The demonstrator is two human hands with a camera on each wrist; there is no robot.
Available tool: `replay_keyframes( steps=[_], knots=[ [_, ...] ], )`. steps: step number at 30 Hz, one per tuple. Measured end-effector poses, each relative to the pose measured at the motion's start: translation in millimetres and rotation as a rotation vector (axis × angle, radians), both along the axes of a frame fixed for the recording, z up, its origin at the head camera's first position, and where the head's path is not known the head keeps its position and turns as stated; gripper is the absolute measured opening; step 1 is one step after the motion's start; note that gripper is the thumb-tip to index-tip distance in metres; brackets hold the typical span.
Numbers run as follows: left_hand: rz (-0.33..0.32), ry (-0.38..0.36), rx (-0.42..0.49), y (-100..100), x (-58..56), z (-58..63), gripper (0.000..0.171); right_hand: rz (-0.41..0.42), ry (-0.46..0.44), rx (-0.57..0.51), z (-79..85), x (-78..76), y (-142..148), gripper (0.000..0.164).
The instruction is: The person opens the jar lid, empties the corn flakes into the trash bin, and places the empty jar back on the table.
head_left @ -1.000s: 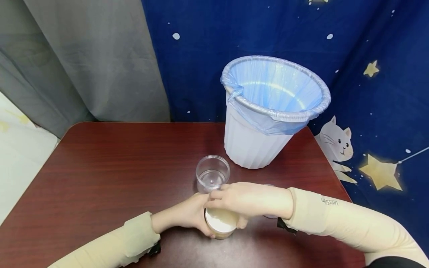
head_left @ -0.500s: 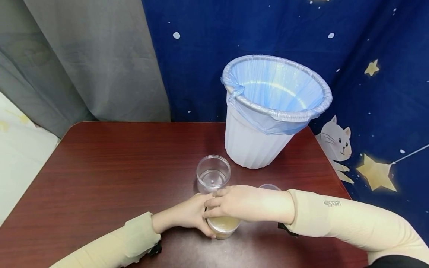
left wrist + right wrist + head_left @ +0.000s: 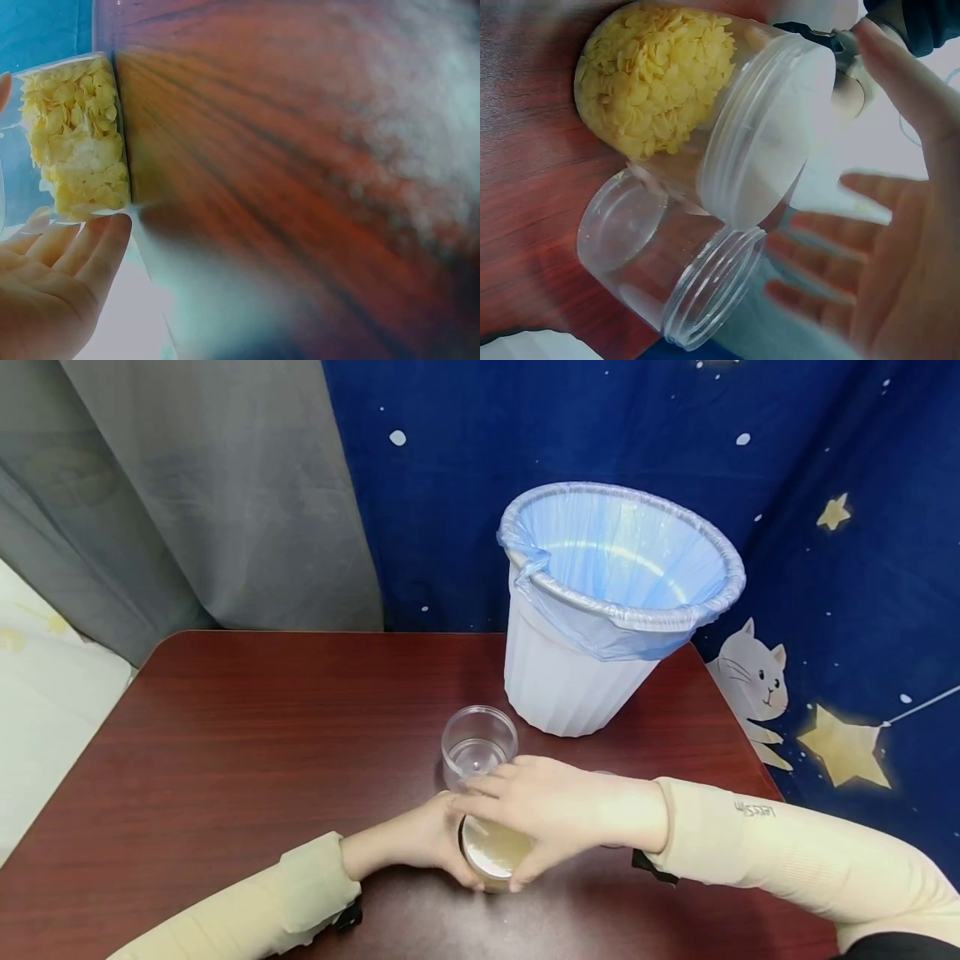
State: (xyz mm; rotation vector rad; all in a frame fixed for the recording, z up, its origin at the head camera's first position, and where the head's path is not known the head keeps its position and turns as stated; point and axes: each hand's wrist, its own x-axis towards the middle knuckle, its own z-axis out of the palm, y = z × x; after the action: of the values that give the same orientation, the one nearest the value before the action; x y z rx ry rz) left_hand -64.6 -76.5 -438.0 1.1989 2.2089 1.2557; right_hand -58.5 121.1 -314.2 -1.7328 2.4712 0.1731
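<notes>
Flake jar (image 3: 686,97) upright; within left grip (image 3: 422,839)

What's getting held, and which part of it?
The left hand holds the jar of yellow flakes by its side; the right hand, above its top, seems to hold nothing.

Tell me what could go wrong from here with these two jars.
The open clear jar stands close beside the flake-filled jar, so a bump might tip it over. The right hand spreads over the lid without a visible grip, so it may slip. If the left hand's hold loosens while the lid comes off, yellow flakes could spill.
</notes>
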Motion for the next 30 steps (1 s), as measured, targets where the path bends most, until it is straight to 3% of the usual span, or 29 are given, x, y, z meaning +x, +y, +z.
replay_keyframes(
  steps=[5, 12, 23, 30],
  knots=[
    [0.015, -0.013, -0.059, 1.8, -0.1, -0.4, 0.067, -0.154, 0.022, -0.081, -4.1, 1.8, -3.2, 0.088],
    [0.036, -0.037, -0.055, 2.4, 0.0, 0.4, 0.078, -0.273, -0.021, -0.004, -10.5, 7.0, -9.4, 0.071],
    [0.034, -0.031, -0.036, 1.7, 0.9, 0.2, 0.081, -0.241, -0.043, 0.050, -6.9, 6.9, -17.2, 0.065],
    [0.015, -0.037, -0.008, 1.1, 1.2, -0.4, 0.081, -0.127, 0.013, 0.064, -3.3, 5.2, -16.6, 0.067]
  ],
)
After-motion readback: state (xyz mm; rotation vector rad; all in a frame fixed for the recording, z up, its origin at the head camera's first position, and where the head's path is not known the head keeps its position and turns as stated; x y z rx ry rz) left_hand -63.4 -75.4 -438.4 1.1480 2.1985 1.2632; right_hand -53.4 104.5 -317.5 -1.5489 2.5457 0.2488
